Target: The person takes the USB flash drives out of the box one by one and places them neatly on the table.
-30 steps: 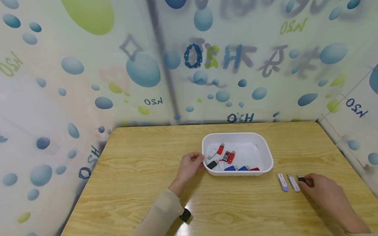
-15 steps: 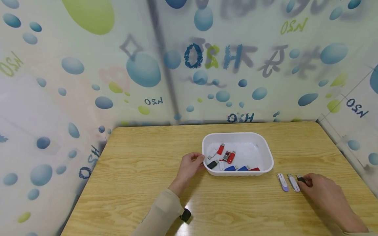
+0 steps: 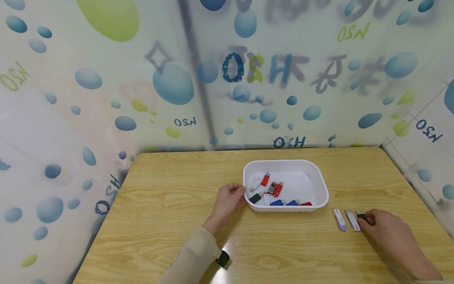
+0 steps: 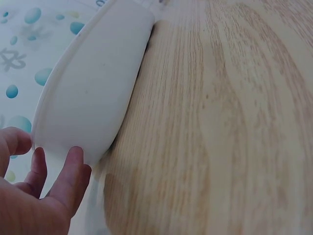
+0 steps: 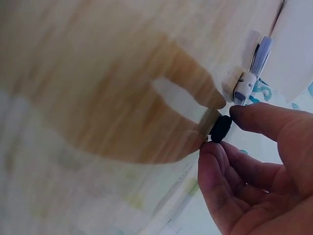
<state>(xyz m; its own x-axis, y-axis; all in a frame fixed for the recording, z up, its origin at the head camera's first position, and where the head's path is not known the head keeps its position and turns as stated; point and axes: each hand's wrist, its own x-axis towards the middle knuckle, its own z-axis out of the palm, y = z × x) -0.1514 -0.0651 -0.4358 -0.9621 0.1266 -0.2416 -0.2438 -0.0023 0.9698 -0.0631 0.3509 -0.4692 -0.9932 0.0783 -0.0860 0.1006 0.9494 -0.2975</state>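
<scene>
At the left end of a white plastic tray (image 3: 306, 182), my left hand (image 3: 228, 201) grips the rim, thumb at the edge and fingertips against the outer wall (image 4: 93, 93). Between the thumb and fingers of my right hand (image 3: 389, 232) is a black USB flash drive (image 3: 361, 215), metal plug pointing away from me. In the right wrist view its dark end (image 5: 221, 129) shows between the fingertips, close over the table. Immediately left of it lie a white-and-grey USB flash drive (image 3: 352, 220) and a white-and-lilac one (image 3: 339, 219), side by side in a row.
Inside the tray are several more flash drives, among them a red one (image 3: 278, 189), a black one (image 3: 255, 198) and a blue one (image 3: 277, 202). The wooden table (image 3: 170, 189) ends at a patterned curtain wall (image 3: 220, 106) behind. A black band (image 3: 223, 258) sits at the left sleeve.
</scene>
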